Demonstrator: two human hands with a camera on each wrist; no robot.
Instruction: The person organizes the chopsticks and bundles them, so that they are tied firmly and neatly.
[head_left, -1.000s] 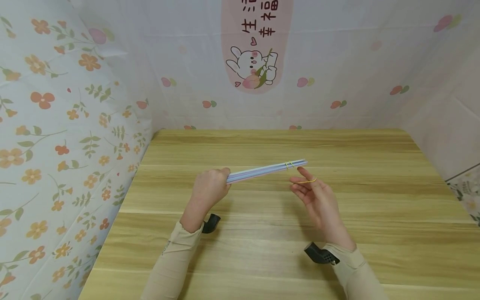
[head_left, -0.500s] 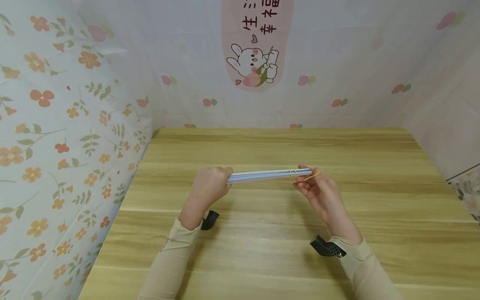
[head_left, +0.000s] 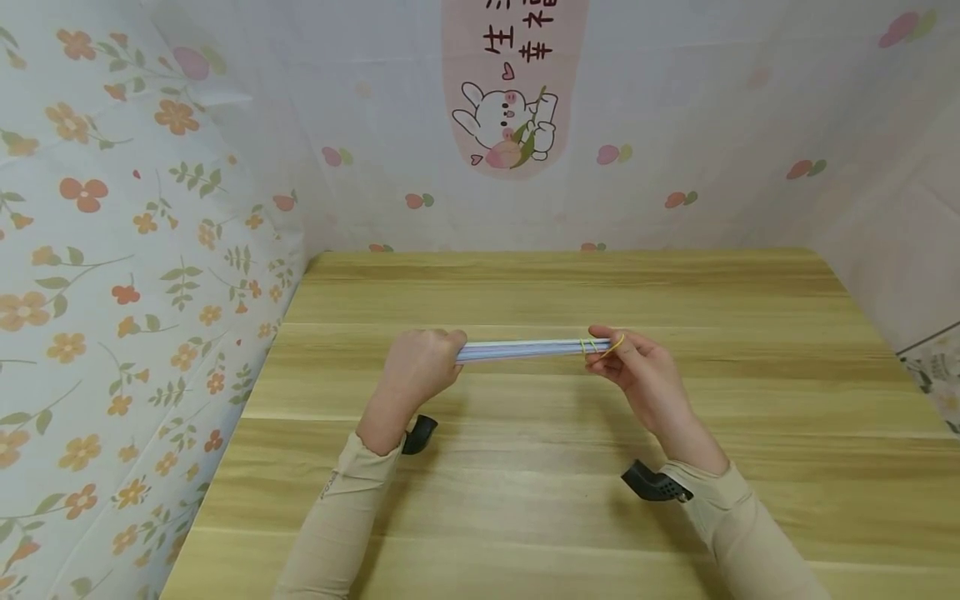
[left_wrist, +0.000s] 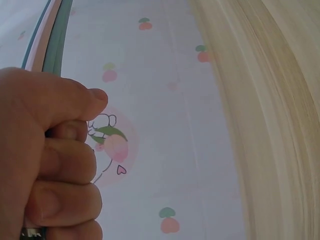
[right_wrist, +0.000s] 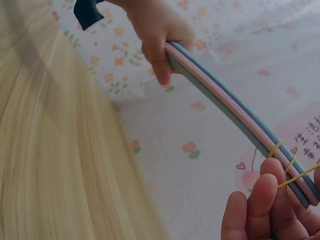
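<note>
My left hand (head_left: 420, 367) grips one end of a bundle of slim straws or sticks (head_left: 525, 351) in a fist. Blue, pink and green ones show in the right wrist view, running out from that fist. My right hand (head_left: 651, 379) is at the other end, its fingers and thumb around the tip. A yellow rubber band (right_wrist: 300, 176) crosses the bundle there in turns, and one loop of it is stretched over the right fingers. In the left wrist view, curled left fingers (left_wrist: 65, 160) hide the bundle's near end.
Below the hands lies a wood-grain table (head_left: 525, 500). Behind it hangs a white cloth (head_left: 360, 100) with fruit prints and a rabbit picture; a flowered cloth (head_left: 150, 275) covers the left side. Black wrist cameras (head_left: 656, 483) jut from both sleeves.
The bundle's free end has come down toward the right hand, so the bundle lies more level. The right fingers have moved from beside the tip to around it. The left hand keeps its grip.
</note>
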